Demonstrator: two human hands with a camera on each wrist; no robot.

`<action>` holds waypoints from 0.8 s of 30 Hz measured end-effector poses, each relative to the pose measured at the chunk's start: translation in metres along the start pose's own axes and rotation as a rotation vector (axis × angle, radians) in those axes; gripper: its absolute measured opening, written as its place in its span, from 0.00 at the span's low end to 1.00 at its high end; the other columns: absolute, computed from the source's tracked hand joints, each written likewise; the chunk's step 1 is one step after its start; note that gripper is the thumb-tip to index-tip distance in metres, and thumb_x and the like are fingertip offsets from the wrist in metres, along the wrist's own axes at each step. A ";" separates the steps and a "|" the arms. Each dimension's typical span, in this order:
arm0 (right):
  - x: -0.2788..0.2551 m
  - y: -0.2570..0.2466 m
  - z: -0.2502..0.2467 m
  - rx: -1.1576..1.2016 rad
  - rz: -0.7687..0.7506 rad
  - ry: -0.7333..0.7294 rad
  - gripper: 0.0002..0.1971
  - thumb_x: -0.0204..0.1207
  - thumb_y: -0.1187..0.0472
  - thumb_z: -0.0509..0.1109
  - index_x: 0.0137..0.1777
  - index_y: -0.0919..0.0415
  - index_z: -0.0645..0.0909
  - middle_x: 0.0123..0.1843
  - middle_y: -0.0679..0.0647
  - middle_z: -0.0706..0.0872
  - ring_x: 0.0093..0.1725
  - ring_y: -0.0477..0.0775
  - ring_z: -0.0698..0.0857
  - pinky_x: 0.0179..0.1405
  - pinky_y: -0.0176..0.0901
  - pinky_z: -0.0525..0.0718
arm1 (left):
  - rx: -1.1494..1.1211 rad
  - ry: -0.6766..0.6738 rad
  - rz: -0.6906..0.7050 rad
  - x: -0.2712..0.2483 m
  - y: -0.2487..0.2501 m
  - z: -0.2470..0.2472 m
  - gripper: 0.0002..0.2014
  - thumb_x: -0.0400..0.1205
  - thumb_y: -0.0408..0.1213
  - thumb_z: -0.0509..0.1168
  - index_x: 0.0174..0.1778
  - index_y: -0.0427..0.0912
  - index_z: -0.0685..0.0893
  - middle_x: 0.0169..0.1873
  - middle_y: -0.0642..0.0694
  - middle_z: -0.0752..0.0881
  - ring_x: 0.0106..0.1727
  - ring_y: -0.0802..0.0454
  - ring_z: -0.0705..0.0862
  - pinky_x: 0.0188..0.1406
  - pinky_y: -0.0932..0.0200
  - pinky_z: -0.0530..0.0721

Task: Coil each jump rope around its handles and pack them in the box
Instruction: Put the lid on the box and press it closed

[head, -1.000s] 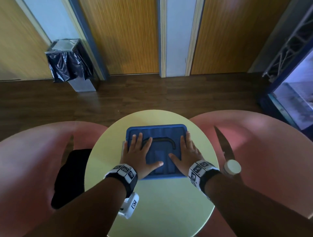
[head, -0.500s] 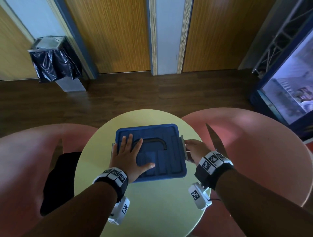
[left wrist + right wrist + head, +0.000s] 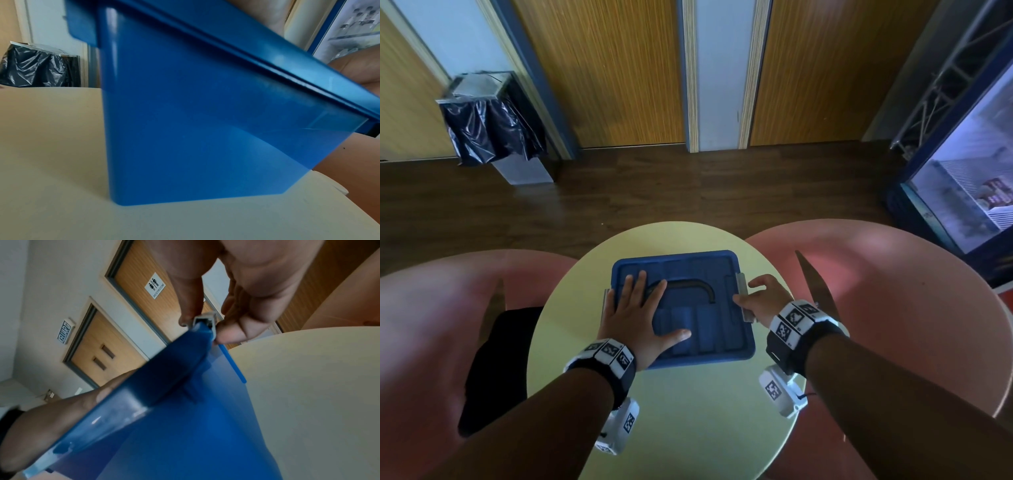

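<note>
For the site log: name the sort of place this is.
Probably a lobby or break area in a public or office building: a restroom sign on a wooden door, a lined trash bin by the wall, and a glass-front cooler.

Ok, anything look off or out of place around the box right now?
Nothing stands out. The blue box sits square on the yellow table, lid on. The left hand lies flat on the lid; the right hand pinches the grey side latch.
</note>
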State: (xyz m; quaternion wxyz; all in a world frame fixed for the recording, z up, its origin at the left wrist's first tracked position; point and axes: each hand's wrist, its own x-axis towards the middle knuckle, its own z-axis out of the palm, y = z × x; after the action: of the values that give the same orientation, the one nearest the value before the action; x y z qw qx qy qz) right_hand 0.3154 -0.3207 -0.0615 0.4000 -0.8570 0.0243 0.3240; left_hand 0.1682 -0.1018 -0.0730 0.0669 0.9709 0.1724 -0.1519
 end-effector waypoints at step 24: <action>-0.015 -0.008 0.066 -1.018 -0.488 0.124 0.37 0.83 0.34 0.41 0.87 0.48 0.35 0.89 0.56 0.35 0.88 0.59 0.38 0.85 0.60 0.50 | -0.962 0.323 -0.660 -0.004 -0.032 -0.010 0.11 0.86 0.49 0.61 0.58 0.49 0.82 0.49 0.50 0.85 0.45 0.49 0.80 0.46 0.58 0.73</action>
State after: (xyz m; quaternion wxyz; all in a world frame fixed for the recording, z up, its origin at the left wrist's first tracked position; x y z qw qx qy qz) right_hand 0.2707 -0.2718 -0.0786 -0.0027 -0.9400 -0.3101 0.1420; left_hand 0.1554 -0.0715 -0.0649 0.4207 0.7379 0.5218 0.0795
